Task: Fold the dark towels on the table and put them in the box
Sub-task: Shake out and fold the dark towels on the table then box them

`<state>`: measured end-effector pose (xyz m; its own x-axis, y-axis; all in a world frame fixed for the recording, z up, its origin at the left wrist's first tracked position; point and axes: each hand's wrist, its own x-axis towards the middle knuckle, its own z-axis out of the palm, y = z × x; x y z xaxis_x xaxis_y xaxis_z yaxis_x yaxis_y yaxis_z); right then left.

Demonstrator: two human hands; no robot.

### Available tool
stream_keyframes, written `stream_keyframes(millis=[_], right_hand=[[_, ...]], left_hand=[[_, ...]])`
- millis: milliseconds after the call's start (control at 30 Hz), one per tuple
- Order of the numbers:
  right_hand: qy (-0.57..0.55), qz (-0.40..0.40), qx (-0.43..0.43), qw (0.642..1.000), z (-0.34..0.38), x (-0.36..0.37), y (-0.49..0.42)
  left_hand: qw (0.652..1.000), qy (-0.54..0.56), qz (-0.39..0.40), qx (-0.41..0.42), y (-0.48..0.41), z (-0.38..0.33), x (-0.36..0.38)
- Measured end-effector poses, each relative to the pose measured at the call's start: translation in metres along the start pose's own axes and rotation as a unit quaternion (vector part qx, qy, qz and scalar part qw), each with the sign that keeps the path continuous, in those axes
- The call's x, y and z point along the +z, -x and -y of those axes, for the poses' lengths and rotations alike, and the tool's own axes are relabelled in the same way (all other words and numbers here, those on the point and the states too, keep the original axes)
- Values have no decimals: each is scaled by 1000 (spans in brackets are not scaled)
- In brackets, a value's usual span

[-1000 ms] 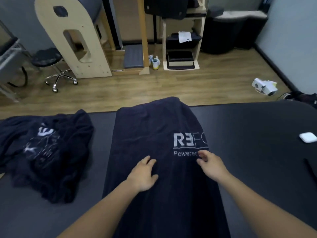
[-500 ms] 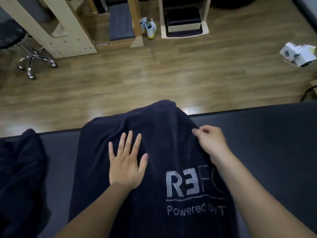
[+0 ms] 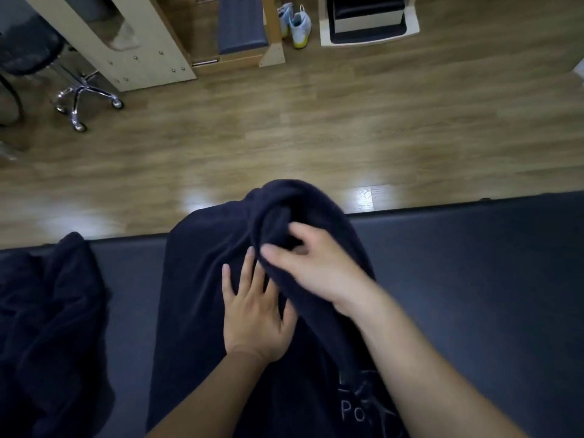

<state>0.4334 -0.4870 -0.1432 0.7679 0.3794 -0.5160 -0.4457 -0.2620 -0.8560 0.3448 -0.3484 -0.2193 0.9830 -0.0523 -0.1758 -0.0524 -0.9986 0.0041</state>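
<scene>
A dark navy towel (image 3: pixel 202 279) with pale lettering lies lengthwise on the dark table (image 3: pixel 474 279), its far end hanging over the table's far edge. My left hand (image 3: pixel 252 314) rests flat on the towel's middle with fingers spread. My right hand (image 3: pixel 316 267) grips the towel's right edge near the far end and holds it lifted and drawn over toward the left, so a bunched fold rises above my left fingers. The lettering is partly hidden by my right forearm. No box is in view.
A second dark towel (image 3: pixel 47 327) lies crumpled on the table's left side. Beyond the table's far edge is wooden floor with a wheeled stool (image 3: pixel 79 99), pale wooden equipment (image 3: pixel 142 52), white shoes (image 3: pixel 295 25) and a low shelf (image 3: pixel 369 23).
My right hand has taken hold of the towel's right edge and pulled it up and leftward. The left hand stayed flat on the cloth, and the view tilted further down.
</scene>
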Motion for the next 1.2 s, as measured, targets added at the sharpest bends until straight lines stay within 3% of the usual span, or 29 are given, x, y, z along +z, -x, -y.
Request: stream_keyframes(millis=[67, 133, 200, 233, 267, 333, 433, 500, 600, 700, 833, 967, 1033, 1133, 1200], right_hand=[[16, -9, -30, 999, 6, 27, -6], [-152, -25, 31, 988, 15, 33, -11], [-400, -11, 123, 908, 23, 26, -20], [-473, 4, 154, 867, 30, 19, -22], [-493, 21, 159, 855, 37, 12, -25], [-482, 38, 103, 869, 47, -12, -32], [-445, -55, 13, 894, 61, -55, -31], [-393, -102, 9, 914, 50, -64, -25], [-322, -94, 58, 940, 26, -62, -21], [-368, -153, 83, 913, 38, -94, -15], [-388, -240, 49, 888, 30, -105, -13], [-501, -348, 67, 790, 11, -102, 0], [-487, -365, 54, 792, 3, -120, 9], [-434, -326, 4, 840, 13, -153, 22], [-445, -333, -60, 829, 35, -168, 29]], left_hand=[[999, -41, 0, 19, -1, 4, 2], [998, -59, -20, 23, 0, 5, 2], [998, -47, -29, 22, -1, 5, -1], [999, -29, -23, 24, -1, 4, -2], [1000, -9, -12, 20, -1, 3, -3], [1000, 27, -6, -1, 0, 0, -4], [998, 61, -18, -15, 0, -1, -4], [998, 67, -18, -13, 0, -1, -3], [998, 67, -15, -12, 0, 0, -1], [997, 70, -29, -6, 1, 0, 2], [996, 79, -48, 8, 0, 2, 5], [996, 85, -40, 6, -1, 2, 4], [996, 83, -36, 4, -3, 3, 3], [997, 74, -20, -3, -4, 3, 0], [997, 78, -13, -3, -2, 1, -4]])
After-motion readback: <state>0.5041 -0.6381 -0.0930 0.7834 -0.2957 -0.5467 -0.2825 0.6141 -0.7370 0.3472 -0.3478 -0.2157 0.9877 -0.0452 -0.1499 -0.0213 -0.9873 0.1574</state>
